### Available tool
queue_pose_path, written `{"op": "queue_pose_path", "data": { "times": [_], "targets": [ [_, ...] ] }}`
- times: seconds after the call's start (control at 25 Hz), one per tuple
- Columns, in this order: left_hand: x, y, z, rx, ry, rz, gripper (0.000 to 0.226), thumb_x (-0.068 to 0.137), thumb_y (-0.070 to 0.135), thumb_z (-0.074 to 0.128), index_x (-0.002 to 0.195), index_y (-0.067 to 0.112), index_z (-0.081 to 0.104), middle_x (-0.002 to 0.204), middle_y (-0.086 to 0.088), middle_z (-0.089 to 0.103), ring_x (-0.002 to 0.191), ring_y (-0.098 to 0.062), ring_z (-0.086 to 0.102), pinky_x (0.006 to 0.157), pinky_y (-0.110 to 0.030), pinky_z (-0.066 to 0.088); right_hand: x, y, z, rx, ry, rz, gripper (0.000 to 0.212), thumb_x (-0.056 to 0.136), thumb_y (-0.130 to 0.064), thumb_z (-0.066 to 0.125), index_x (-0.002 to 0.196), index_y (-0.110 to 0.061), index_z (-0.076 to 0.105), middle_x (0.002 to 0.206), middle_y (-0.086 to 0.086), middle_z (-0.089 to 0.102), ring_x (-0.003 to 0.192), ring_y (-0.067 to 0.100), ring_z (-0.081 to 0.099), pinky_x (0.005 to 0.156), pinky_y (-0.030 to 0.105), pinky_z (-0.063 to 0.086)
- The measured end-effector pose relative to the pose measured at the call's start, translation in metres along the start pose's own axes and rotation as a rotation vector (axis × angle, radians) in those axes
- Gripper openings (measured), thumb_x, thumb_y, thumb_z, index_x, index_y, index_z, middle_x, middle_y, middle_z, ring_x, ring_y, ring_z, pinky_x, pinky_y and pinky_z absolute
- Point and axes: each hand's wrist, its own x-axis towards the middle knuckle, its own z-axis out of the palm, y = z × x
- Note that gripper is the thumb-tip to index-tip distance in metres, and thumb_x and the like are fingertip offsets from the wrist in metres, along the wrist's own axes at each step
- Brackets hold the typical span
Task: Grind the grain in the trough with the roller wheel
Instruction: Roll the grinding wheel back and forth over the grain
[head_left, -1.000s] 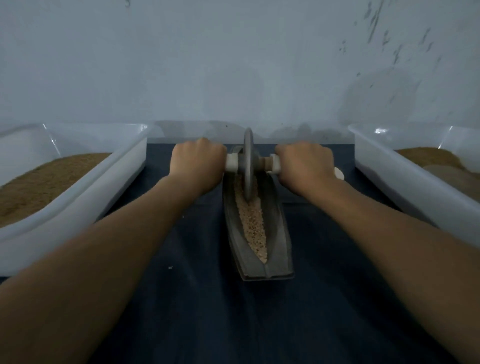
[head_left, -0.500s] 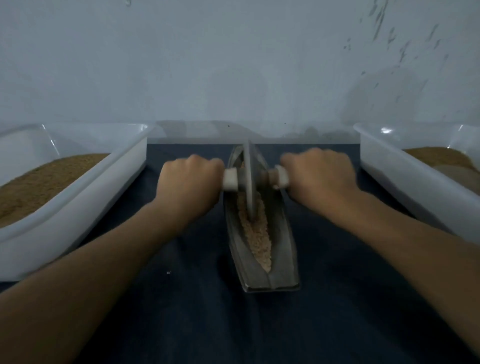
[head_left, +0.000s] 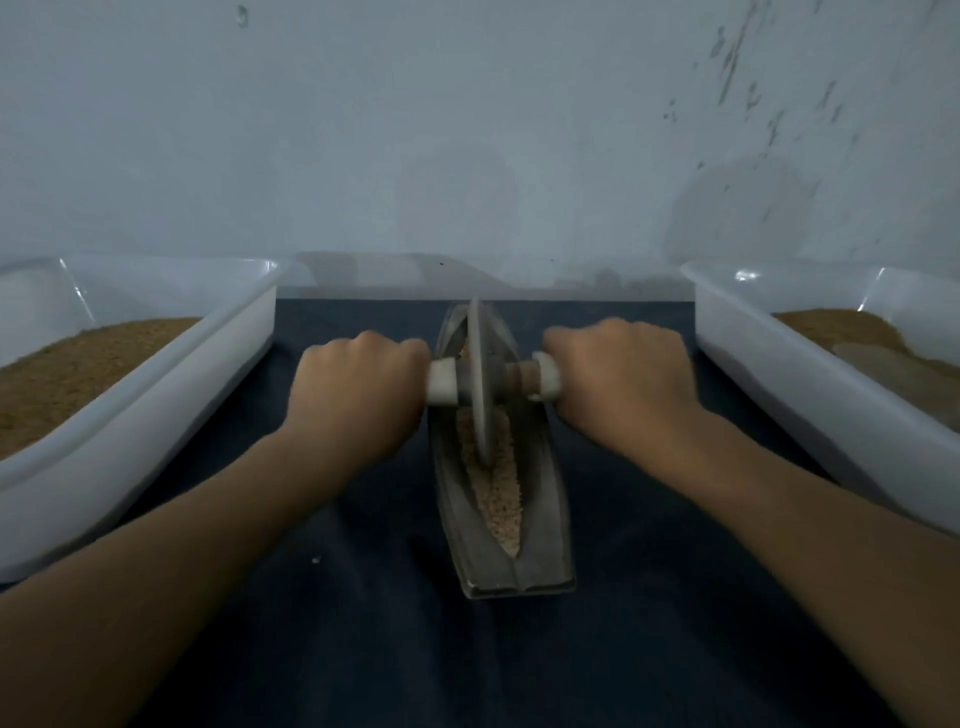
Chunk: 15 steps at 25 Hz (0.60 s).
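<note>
A grey boat-shaped trough lies lengthwise on the dark cloth, its groove filled with pale crushed grain. The grey roller wheel stands upright in the groove, a little past the trough's middle. Its axle has white handle ends on both sides. My left hand grips the left handle and my right hand grips the right handle, both fists knuckles-up beside the trough.
A white plastic tub with brown grain stands at the left, and another white tub with brown and grey meal at the right. A pale wall rises close behind. Dark cloth covers the table toward me.
Both hands have drawn the wheel toward me along the groove, from the trough's far end to about its middle. The trough has stayed in place.
</note>
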Motion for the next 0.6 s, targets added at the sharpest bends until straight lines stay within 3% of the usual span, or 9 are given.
{"op": "queue_pose_path", "data": {
  "times": [0.08,0.16,0.24,0.28,0.36,0.44,0.52,0.6],
  "targets": [
    [0.031,0.003,0.003,-0.005,-0.087,-0.092,0.006,0.087,0.021,0.060,0.083,0.019,0.055,0.067,0.001,0.042,0.058,-0.025,0.047,0.054,-0.033,0.033,0.035,-0.008,0.006,0.062,-0.177,0.045,0.011,0.084,-0.029,0.070,0.091,-0.026,0.062,0.076,-0.001,0.056,0.069,0.027,0.058,0.056,0.030,0.035],
    [0.043,0.004,-0.001,-0.014,-0.154,-0.092,0.005,0.090,0.020,0.057,0.093,0.019,0.061,0.078,-0.003,0.053,0.072,-0.030,0.058,0.060,-0.035,0.037,0.043,-0.005,0.009,0.099,-0.267,0.067,0.008,0.086,-0.028,0.066,0.092,-0.027,0.061,0.089,0.002,0.064,0.085,0.030,0.064,0.064,0.033,0.041],
    [0.024,0.003,-0.009,0.039,-0.065,0.003,0.008,0.083,0.020,0.063,0.083,0.018,0.055,0.066,0.000,0.043,0.057,-0.026,0.047,0.051,-0.032,0.031,0.016,0.003,0.001,0.128,-0.205,0.036,0.020,0.081,-0.031,0.066,0.076,-0.029,0.047,0.075,-0.007,0.053,0.071,0.024,0.058,0.055,0.028,0.034],
    [0.005,0.003,-0.012,0.030,-0.003,0.050,0.021,0.075,0.020,0.069,0.075,0.018,0.047,0.059,0.002,0.036,0.048,-0.024,0.037,0.047,-0.028,0.022,-0.005,0.007,-0.002,0.117,-0.106,-0.007,0.027,0.076,-0.033,0.066,0.071,-0.029,0.039,0.067,-0.009,0.045,0.060,0.019,0.050,0.050,0.025,0.025],
    [-0.026,-0.001,-0.019,-0.017,0.144,0.146,0.039,0.061,0.019,0.070,0.069,0.021,0.032,0.052,0.004,0.029,0.040,-0.021,0.025,0.049,-0.021,0.008,-0.040,0.009,-0.012,0.147,0.058,-0.056,0.031,0.065,-0.037,0.061,0.070,-0.032,0.031,0.057,-0.010,0.032,0.048,0.017,0.037,0.048,0.021,0.014],
    [-0.026,-0.005,-0.016,-0.054,0.131,0.144,0.039,0.059,0.020,0.066,0.069,0.022,0.029,0.052,0.005,0.026,0.041,-0.017,0.020,0.051,-0.019,0.007,-0.044,0.013,-0.010,0.151,0.070,-0.061,0.031,0.060,-0.038,0.060,0.071,-0.035,0.031,0.055,-0.011,0.026,0.045,0.019,0.032,0.049,0.019,0.011],
    [-0.003,0.001,-0.010,0.071,0.044,0.069,0.027,0.067,0.018,0.067,0.070,0.019,0.040,0.055,0.002,0.033,0.043,-0.021,0.028,0.046,-0.023,0.015,-0.018,0.004,0.000,0.079,-0.025,0.021,0.024,0.067,-0.034,0.064,0.070,-0.029,0.041,0.058,-0.009,0.034,0.051,0.021,0.037,0.049,0.022,0.015],
    [0.030,0.005,-0.006,0.050,-0.062,-0.023,0.007,0.085,0.017,0.061,0.084,0.018,0.054,0.073,-0.004,0.055,0.062,-0.031,0.055,0.053,-0.032,0.035,0.020,-0.005,0.007,0.123,-0.193,0.091,0.012,0.080,-0.029,0.065,0.080,-0.028,0.053,0.072,-0.006,0.052,0.066,0.025,0.052,0.055,0.029,0.030]
  ]
}}
